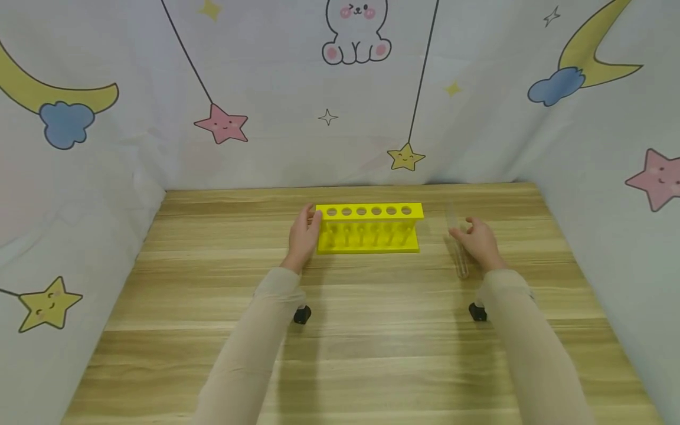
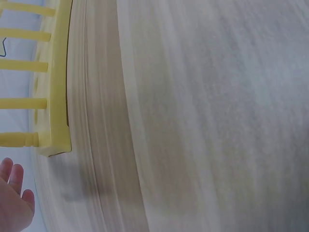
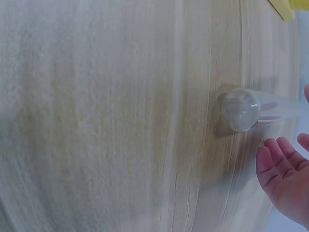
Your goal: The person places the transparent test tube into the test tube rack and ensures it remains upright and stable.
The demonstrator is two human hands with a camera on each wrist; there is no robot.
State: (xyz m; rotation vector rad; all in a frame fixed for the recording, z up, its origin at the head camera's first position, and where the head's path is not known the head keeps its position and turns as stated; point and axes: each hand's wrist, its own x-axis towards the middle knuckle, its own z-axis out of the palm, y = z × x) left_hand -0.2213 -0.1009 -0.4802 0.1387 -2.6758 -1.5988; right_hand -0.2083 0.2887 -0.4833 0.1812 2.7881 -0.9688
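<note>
A yellow test tube rack [image 1: 368, 248] with a row of round holes along its top stands upright near the back of the table. My left hand [image 1: 305, 236] is at the rack's left end, its thumb overlapping the top corner in the head view. The left wrist view shows those fingers [image 2: 16, 179] loosely bent beside the rack's end post. To the right of the rack, a clear glass test tube [image 3: 240, 110] lies on the wood, closed round end toward me. Around it, my right hand [image 1: 480, 242] has thumb and fingers spread apart, the thumb overlapping the tube.
The wood-grain table [image 1: 382, 354] meets a white cloth backdrop [image 1: 287, 159] behind the rack, and cloth walls rise at left and right. Black wrist cameras [image 1: 302, 314] hang under both sleeves.
</note>
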